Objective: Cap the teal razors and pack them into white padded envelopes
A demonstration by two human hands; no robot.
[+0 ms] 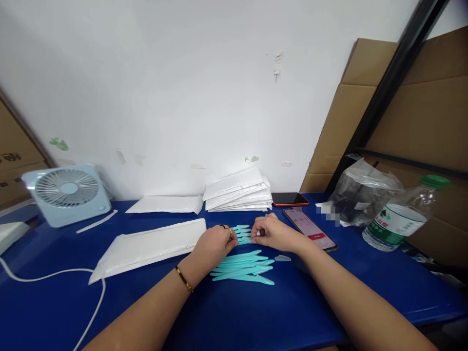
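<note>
My left hand (214, 243) and my right hand (272, 233) meet over a small bunch of turquoise plastic sticks (243, 234) on the blue table (256, 317). Both hands have their fingers curled around the ends of that bunch. A second pile of the same turquoise sticks (243, 267) lies on the table just in front of my hands. A small clear plastic cap (282, 258) rests to the right of the pile. A ring and a gold bracelet show on my left hand and wrist.
A white padded mailer (146, 248) lies left of my hands, another (164, 204) and a stack of them (237, 192) by the wall. Two phones (309, 228) (289, 199), a plastic bag (361, 195) and a water bottle (402, 214) sit right. A small fan (68, 192) and white cable (87, 292) are left.
</note>
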